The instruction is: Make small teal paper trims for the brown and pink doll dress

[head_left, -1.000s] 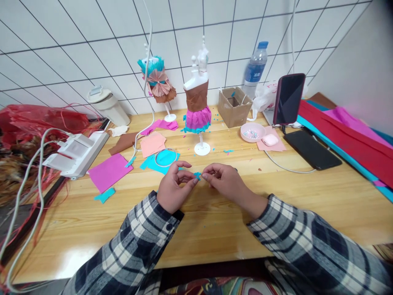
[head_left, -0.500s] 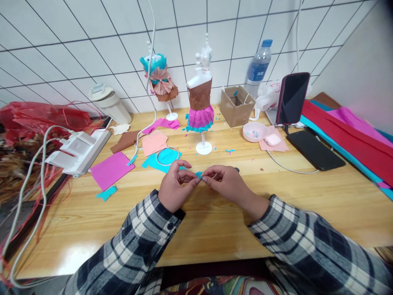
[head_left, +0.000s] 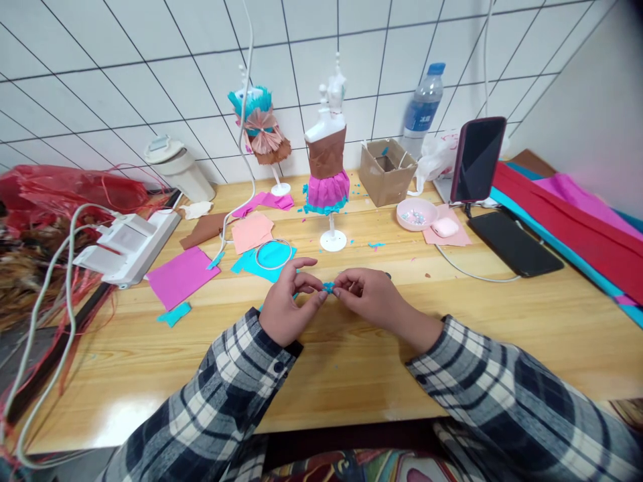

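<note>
A small piece of blue crepe paper [head_left: 328,287] is pinched between my two hands, above the wooden table. My left hand [head_left: 291,298] grips its left end with thumb and fingertips. At the right end, my right hand [head_left: 369,300] is closed on the same piece. Beyond them stands a small white mannequin [head_left: 326,127] on a round base, dressed in a brown paper top and a pink skirt [head_left: 328,191] with a blue ruffled hem. Sheets of blue paper [head_left: 272,258] lie just past my left hand, with a thin ring [head_left: 258,254] on top.
A second dressed mannequin [head_left: 262,130], a cardboard box [head_left: 386,175] and a water bottle [head_left: 424,107] stand by the tiled wall. To the right are a pink bowl of beads [head_left: 416,224], a phone [head_left: 517,244] and coloured paper rolls. A power strip [head_left: 128,248] sits left.
My fingertips have drawn slightly apart, and more of the blue paper shows between them. Everything on the table stays in place.
</note>
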A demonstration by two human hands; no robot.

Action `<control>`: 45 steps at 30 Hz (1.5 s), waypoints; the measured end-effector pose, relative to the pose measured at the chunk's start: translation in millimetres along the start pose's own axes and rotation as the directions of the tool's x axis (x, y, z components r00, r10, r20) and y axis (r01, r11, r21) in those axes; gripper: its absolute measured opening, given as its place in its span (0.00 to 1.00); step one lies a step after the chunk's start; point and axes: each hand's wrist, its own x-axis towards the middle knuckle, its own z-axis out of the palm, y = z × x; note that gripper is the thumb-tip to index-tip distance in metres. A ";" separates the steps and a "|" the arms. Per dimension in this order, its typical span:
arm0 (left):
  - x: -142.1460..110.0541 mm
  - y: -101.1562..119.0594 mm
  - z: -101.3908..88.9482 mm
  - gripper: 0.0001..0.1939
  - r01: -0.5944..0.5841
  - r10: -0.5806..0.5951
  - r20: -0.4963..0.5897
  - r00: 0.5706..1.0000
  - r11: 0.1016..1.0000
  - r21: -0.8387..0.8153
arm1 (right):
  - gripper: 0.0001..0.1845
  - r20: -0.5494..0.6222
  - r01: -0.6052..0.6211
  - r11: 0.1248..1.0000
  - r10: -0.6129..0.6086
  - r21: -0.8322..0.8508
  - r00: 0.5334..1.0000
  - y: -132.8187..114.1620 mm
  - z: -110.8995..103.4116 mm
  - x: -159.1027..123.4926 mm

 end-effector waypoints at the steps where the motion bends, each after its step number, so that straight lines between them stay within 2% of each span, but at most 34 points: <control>1: 0.3 0.4 -0.1 0.24 0.011 -0.011 -0.003 1.000 1.000 -0.018 | 0.06 0.013 -0.013 1.000 0.013 0.027 1.000 0.0 0.2 0.2; 6: 0.1 2.0 -0.3 0.21 0.022 -0.022 0.006 1.000 0.999 -0.026 | 0.06 0.079 -0.114 0.988 0.106 0.106 0.991 -1.3 -0.9 0.8; 10: -1.3 0.9 -0.9 0.23 0.014 -0.015 0.019 1.000 0.999 0.033 | 0.16 0.088 -0.120 0.970 0.103 0.210 0.991 -1.6 -1.7 0.6; 14: -1.4 -0.9 -0.5 0.24 0.022 -0.022 0.003 1.000 1.000 0.013 | 0.11 0.115 -0.157 0.949 0.130 0.272 0.985 0.2 0.6 1.6; 20: 1.2 -1.0 4.1 0.22 0.006 -0.012 -0.041 0.999 0.991 -0.131 | 0.12 0.158 -0.300 0.793 0.255 0.531 0.954 -4.2 4.0 2.6; 22: 2.7 -1.1 4.8 0.20 0.049 -0.059 -0.071 0.996 0.990 -0.135 | 0.12 0.142 -0.308 0.759 0.279 0.573 0.950 -6.5 4.7 2.5; 24: 4.1 -1.4 4.4 0.15 0.078 -0.084 -0.075 0.994 0.994 -0.081 | 0.12 0.133 -0.296 0.735 0.274 0.609 0.953 -7.6 5.2 2.5; 26: 5.3 -1.1 3.6 0.10 0.055 -0.055 -0.072 0.996 0.998 -0.003 | 0.13 0.130 -0.283 0.727 0.260 0.625 0.957 -7.6 5.6 2.6; 30: 5.7 2.1 2.4 0.07 0.007 -0.002 -0.053 0.999 0.996 0.088 | 0.12 0.125 -0.276 0.745 0.254 0.607 0.959 -6.2 5.5 1.9; 37: 3.3 7.6 0.5 0.05 -0.124 0.129 0.000 0.992 0.959 0.256 | 0.08 0.069 -0.147 0.914 0.131 0.379 0.989 -3.1 2.7 0.6; 40: 2.8 9.3 0.3 0.05 -0.132 0.129 0.029 0.991 0.954 0.269 | 0.08 0.111 -0.190 0.893 0.159 0.407 0.981 -1.6 3.3 1.6; 45: 2.1 10.4 1.0 0.05 -0.127 0.119 0.050 0.992 0.958 0.257 | 0.07 0.219 -0.321 0.776 0.237 0.544 0.946 -4.9 4.0 2.7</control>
